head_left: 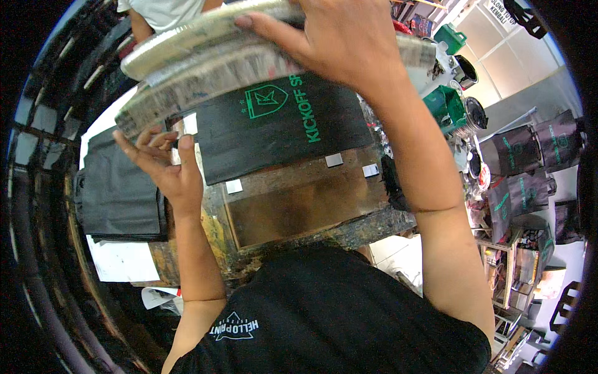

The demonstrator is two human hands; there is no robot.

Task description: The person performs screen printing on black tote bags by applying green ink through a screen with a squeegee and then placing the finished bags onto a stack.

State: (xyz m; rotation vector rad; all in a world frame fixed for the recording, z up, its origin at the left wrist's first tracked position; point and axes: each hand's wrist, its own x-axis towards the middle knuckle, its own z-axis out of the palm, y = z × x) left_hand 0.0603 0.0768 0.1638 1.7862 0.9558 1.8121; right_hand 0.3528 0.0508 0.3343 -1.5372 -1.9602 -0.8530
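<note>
A screen-printing frame [205, 90] with worn, stained wooden sides is tilted up over the work table. My right hand [342, 47] grips its upper part, the thumb stretched along it; the other fingertips are cut off by the picture's top. My left hand [165, 165] is by the frame's lower left corner, palm up with fingers apart, and does not appear to grip it. Beneath the frame lies a flat black bag [249, 146] with a green shield emblem and green lettering. It rests on a brown board [299, 209] that has several small white tabs [334, 160].
A stack of black bags [121, 193] lies on the left over white sheets [128, 262]. Printed black bags [514, 149] are spread out at the right. Green containers [445, 106] and open cans [475, 113] crowd the table's right end. Another person's white shirt [168, 14] shows at the far side.
</note>
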